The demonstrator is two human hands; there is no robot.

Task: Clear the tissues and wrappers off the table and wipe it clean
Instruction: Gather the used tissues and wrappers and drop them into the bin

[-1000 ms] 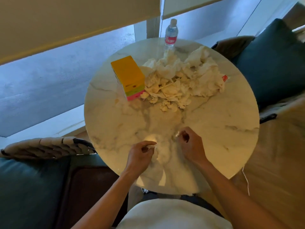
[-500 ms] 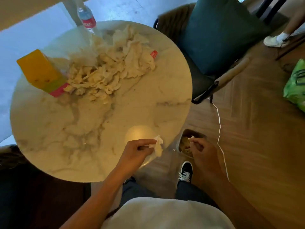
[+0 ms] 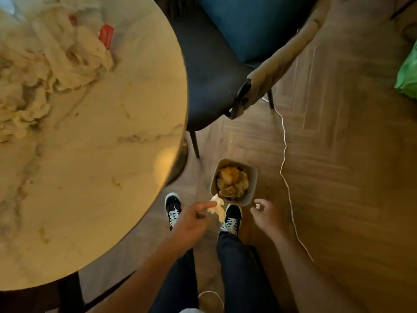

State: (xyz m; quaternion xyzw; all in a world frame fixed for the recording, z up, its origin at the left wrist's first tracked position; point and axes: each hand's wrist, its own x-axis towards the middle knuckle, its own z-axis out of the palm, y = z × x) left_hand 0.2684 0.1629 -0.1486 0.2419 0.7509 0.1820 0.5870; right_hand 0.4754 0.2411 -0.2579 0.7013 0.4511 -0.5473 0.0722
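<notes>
Both hands are now hanging off the edge of the surface and over the floor, whereas half a second ago the left hand was still above the marble and a second ago both were working on it; this is reading as the carry-to-bin step of the clearing job. Nearest the wearer, the left hand is reaching forward with the palm down, its grip clamped on a crumpled tissue pinched between thumb and forefinger, just short of the bin rim. The right hand is reaching beside it with curled fingers, pinching a small white scrap at the fingertips, close to the bin's near right corner. Just beyond both hands, the waste bin is standing on the floor, already holding crumpled paper. Farther off on the surface, the main pile of tissues with a red wrapper is lying untouched, so most of the clearing and all of the wiping are judged to be outstanding
</notes>
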